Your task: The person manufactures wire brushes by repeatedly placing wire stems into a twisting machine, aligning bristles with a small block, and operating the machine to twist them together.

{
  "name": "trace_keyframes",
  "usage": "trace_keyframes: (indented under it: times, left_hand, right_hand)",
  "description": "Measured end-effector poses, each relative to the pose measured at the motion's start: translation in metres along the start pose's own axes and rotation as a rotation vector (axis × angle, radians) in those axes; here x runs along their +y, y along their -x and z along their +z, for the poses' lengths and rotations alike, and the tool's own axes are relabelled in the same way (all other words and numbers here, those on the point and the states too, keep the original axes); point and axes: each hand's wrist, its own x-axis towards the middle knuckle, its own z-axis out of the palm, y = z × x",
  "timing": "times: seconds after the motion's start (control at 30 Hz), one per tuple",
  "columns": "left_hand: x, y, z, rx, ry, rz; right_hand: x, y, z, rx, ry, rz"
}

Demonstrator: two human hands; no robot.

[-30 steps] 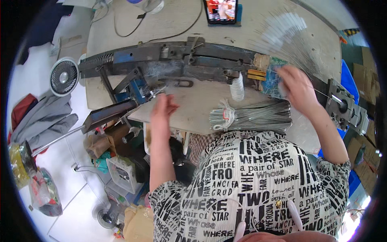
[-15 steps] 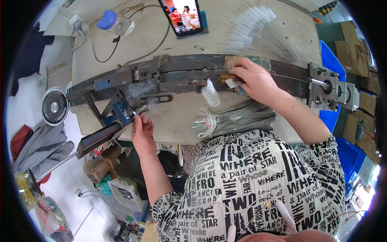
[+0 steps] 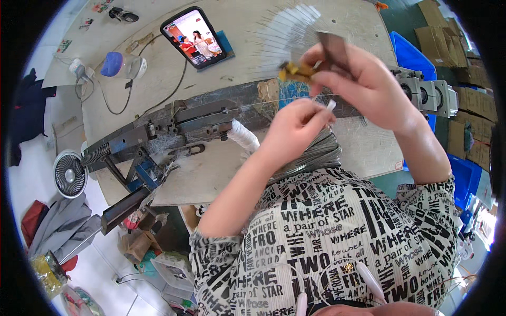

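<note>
My left hand (image 3: pixel 296 127) is closed in a pinch beside the long dark metal rig (image 3: pixel 240 102). A small white piece (image 3: pixel 331 105) shows at its fingertips, too small to name. Just above and to the right, my right hand (image 3: pixel 366 87) is closed around a flat metal blade (image 3: pixel 335 50) with a yellow part (image 3: pixel 296 72); motion smears it. A thin wire (image 3: pixel 255 105) runs along the rig toward my fingers. A white thread spool (image 3: pixel 244 136) stands beside the rig. Under my left hand lies a bundle of grey wires (image 3: pixel 316 154), partly hidden by the hand.
A phone (image 3: pixel 194 39) leans on a blue stand at the back. Loose thin wires (image 3: pixel 284 31) fan out on the table near a white patch. A lidded jar (image 3: pixel 124 65) stands back left, a fan (image 3: pixel 71 174) at far left. Cardboard boxes (image 3: pixel 445 47) are stacked at right.
My left hand has moved from the rig's left lever rightward to beside my right hand. My right hand has lifted off the rig, turning the blade upward. The view has shifted a little.
</note>
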Motion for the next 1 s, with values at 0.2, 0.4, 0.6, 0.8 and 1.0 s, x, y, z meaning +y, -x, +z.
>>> trace_keyframes:
  times: [0.2,0.4,0.6,0.8,1.0]
  left_hand:
    - [0.000,0.030,0.005,0.491,0.726,-0.227]
    - [0.012,0.052,-0.004,0.603,0.907,-0.262]
    - [0.026,0.045,-0.009,0.502,1.042,-0.204]
    - [0.024,0.046,-0.014,0.413,1.343,-0.114]
    - [0.019,0.049,-0.017,0.346,1.360,-0.080]
  right_hand:
    - [0.024,-0.013,0.010,-0.148,0.170,-0.087]
    - [0.020,-0.022,0.027,-0.223,0.435,-0.135]
    - [0.024,-0.025,0.034,-0.199,0.529,-0.070]
    - [0.005,-0.013,0.015,-0.085,0.521,-0.063]
    - [0.003,0.008,0.039,-0.100,0.919,-0.475]
